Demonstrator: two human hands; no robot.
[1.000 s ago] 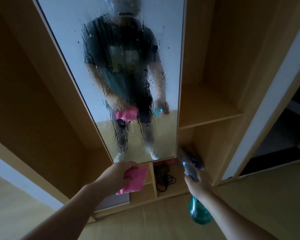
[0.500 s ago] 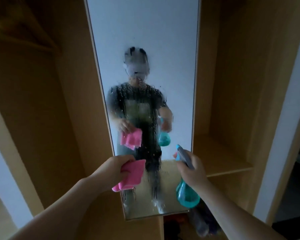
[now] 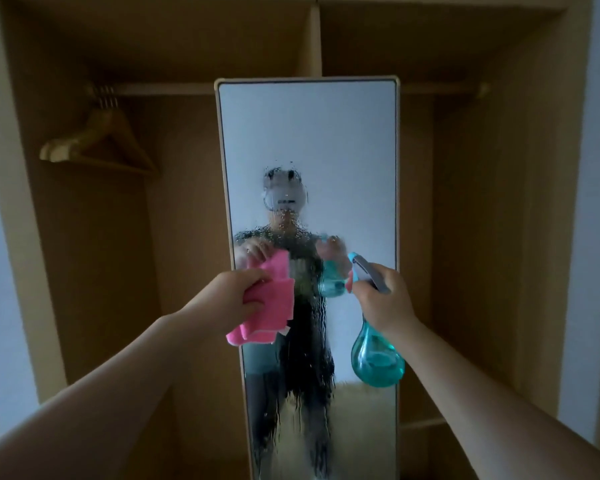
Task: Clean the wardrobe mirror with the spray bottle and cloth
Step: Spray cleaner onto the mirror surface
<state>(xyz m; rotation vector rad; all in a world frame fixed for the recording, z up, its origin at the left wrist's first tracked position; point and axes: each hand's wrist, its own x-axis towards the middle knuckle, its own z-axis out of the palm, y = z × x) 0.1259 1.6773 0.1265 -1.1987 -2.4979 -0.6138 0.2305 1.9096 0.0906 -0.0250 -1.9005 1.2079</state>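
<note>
A tall, narrow mirror [image 3: 309, 140] stands upright in the middle of an open wooden wardrobe [image 3: 482, 168], and a person faces it with both arms raised. The left hand [image 3: 232, 296] has its fingers curled round a bunched pink cloth [image 3: 274, 306], which hangs just in front of the glass at chest height. Whether it touches the mirror I cannot tell. The right hand [image 3: 385, 303] is wrapped round the neck of a teal spray bottle [image 3: 376, 362]. The bottle's round body hangs below the fist and its nozzle [image 3: 355, 259] is aimed at the glass, so a squeeze would wet the surface. Droplets and runs [image 3: 307, 344] cover the mirror's middle and lower part, while the top band looks dry. The cloth seems held ready to wipe once spraying is done. Wooden hangers [image 3: 97, 140] hang on the rail at upper left.
</note>
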